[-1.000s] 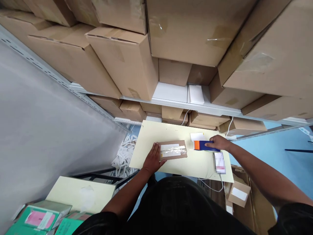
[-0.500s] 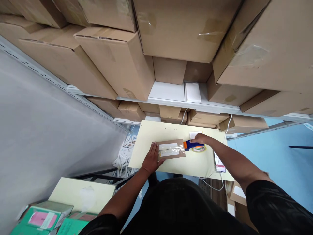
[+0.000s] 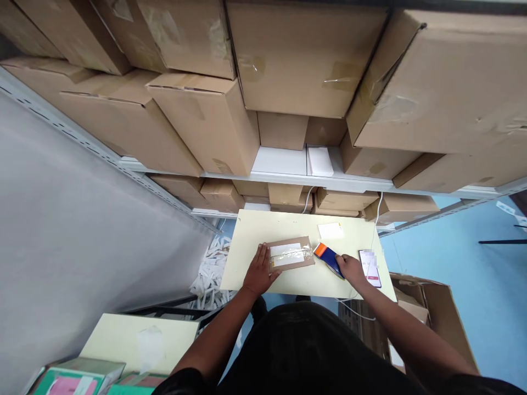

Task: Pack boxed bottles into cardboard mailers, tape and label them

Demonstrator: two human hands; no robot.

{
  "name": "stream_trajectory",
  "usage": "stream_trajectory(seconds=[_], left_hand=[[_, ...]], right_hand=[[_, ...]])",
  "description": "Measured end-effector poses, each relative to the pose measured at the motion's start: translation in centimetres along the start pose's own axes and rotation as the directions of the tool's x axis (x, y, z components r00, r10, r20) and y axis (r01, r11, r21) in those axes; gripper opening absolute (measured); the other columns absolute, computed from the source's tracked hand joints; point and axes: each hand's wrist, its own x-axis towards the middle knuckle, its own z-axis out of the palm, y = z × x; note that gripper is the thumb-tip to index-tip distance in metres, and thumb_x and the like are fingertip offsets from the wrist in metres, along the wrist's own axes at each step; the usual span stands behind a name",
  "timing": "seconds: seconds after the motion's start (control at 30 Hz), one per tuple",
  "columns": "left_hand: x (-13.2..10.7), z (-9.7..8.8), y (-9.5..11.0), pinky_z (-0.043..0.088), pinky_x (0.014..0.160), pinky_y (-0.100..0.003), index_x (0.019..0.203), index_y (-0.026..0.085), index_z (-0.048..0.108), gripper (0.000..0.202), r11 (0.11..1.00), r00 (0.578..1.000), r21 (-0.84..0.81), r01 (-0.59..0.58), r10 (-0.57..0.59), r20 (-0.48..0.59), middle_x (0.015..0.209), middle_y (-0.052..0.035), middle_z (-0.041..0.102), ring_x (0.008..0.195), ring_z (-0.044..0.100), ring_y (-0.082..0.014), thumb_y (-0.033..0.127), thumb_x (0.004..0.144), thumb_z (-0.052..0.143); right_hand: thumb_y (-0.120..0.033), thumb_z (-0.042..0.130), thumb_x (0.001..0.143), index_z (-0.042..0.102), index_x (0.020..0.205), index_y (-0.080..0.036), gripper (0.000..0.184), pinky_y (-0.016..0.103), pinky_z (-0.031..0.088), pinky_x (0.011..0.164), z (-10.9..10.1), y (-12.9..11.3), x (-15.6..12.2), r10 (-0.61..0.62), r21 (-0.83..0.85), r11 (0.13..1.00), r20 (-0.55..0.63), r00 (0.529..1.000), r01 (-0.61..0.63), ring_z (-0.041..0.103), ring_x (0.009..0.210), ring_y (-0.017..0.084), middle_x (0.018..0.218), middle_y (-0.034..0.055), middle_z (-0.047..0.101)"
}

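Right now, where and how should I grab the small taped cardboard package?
Probably its left end, from the left, spanning its narrow width. The package lies flat, longer left to right; the left hand rests at that end, while the right hand holds the tape dispenser close to the other.

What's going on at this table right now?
A person's left hand rests on the left end of a cardboard parcel with clear tape on top. The right hand grips a blue-and-orange tape dispenser near its other end. A phone lies farther right on the table.
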Motion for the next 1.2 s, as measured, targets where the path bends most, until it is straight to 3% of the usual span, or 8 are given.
stream_trajectory(seconds=[0.17,0.33,0.57,0.77,0.87,1.03,1.1,1.2], left_hand=[[-0.1,-0.1,0.0,0.033,0.122,-0.058,0.164,0.007,0.002,0.099,1.000,1.000,-0.004,-0.002,0.002,0.007,0.167,-0.0266,0.021,0.157,0.015,-0.0396,0.065,0.098,0.047],[-0.1,-0.1,0.0,0.031,0.123,-0.059,0.164,0.008,0.005,0.097,1.000,1.000,-0.021,0.000,0.000,-0.005,0.168,-0.0260,0.019,0.157,0.015,-0.0396,0.065,0.098,0.046],[-0.1,-0.1,-0.3,0.028,0.124,-0.060,0.163,0.008,0.014,0.094,0.994,1.000,-0.113,0.007,-0.008,-0.007,0.168,-0.0246,0.020,0.157,0.015,-0.0402,0.060,0.096,0.053],[-0.2,-0.8,-0.3,0.023,0.126,-0.060,0.163,0.014,0.018,0.101,0.948,0.993,-0.299,0.105,-0.114,-0.012,0.171,-0.0206,0.014,0.158,0.012,-0.0391,0.054,0.087,0.070],[-1.2,-0.6,-0.5,0.024,0.126,-0.057,0.164,0.018,0.012,0.112,0.824,0.952,-0.491,0.283,-0.304,0.038,0.172,-0.0192,0.011,0.157,0.017,-0.0372,0.047,0.079,0.079],[-2.8,1.4,-1.6,0.046,0.112,-0.051,0.161,0.024,0.022,0.105,0.372,0.809,-0.730,0.573,-0.400,0.431,0.158,-0.0176,0.046,0.144,0.046,-0.0329,0.045,0.076,0.080],[-2.6,2.0,-2.0,0.048,0.110,-0.049,0.157,0.022,0.031,0.098,0.320,0.795,-0.739,0.593,-0.379,0.474,0.150,-0.0162,0.055,0.140,0.052,-0.0320,0.048,0.076,0.080],[-1.7,1.8,-2.2,0.049,0.110,-0.045,0.152,0.019,0.038,0.086,0.377,0.812,-0.724,0.577,-0.359,0.460,0.145,-0.0164,0.060,0.132,0.059,-0.0296,0.055,0.081,0.072]], right_hand=[[-0.055,0.036,0.102,0.070,0.077,-0.019,0.055,0.029,0.041,0.066,1.6,-0.5,-1.1,-0.060,-0.214,0.976,-0.064,0.996,0.045,0.069,0.078,0.024,0.078,0.0121,0.073],[-0.062,0.041,0.099,0.075,0.084,-0.017,0.059,0.031,0.043,0.072,-1.1,-2.2,0.7,-0.148,-0.373,0.918,-0.014,0.989,0.132,0.071,0.086,0.027,0.088,0.0166,0.076],[-0.067,0.043,0.097,0.076,0.084,-0.015,0.063,0.034,0.042,0.066,-3.2,3.3,0.2,0.013,-0.431,0.902,-0.052,0.999,-0.034,0.071,0.083,0.030,0.089,0.0186,0.075],[-0.058,0.035,0.104,0.075,0.092,-0.013,0.061,0.035,0.041,0.078,0.5,1.8,-0.6,-0.356,-0.480,0.856,-0.281,0.891,0.191,0.065,0.087,0.028,0.091,0.0177,0.073],[-0.052,0.044,0.102,0.076,0.094,-0.014,0.051,0.042,0.037,0.091,3.3,0.1,-0.2,-0.453,-0.568,0.785,-0.256,0.854,0.246,0.061,0.098,0.031,0.100,0.0186,0.073],[-0.038,0.055,0.096,0.075,0.110,-0.019,0.031,0.050,0.035,0.096,6.1,-0.5,-1.0,-0.396,-0.548,0.809,-0.243,0.885,0.211,0.056,0.111,0.036,0.110,0.0188,0.070],[-0.032,0.058,0.092,0.066,0.131,-0.017,0.042,0.051,0.035,0.102,6.8,-0.9,-1.8,-0.435,-0.480,0.830,-0.243,0.867,0.282,0.053,0.120,0.036,0.125,0.0196,0.066],[-0.030,0.061,0.086,0.045,0.150,-0.014,0.068,0.046,0.039,0.108,8.3,-2.6,-3.1,-0.522,-0.266,0.840,-0.159,0.838,0.473,0.049,0.131,0.034,0.142,0.0192,0.056]])
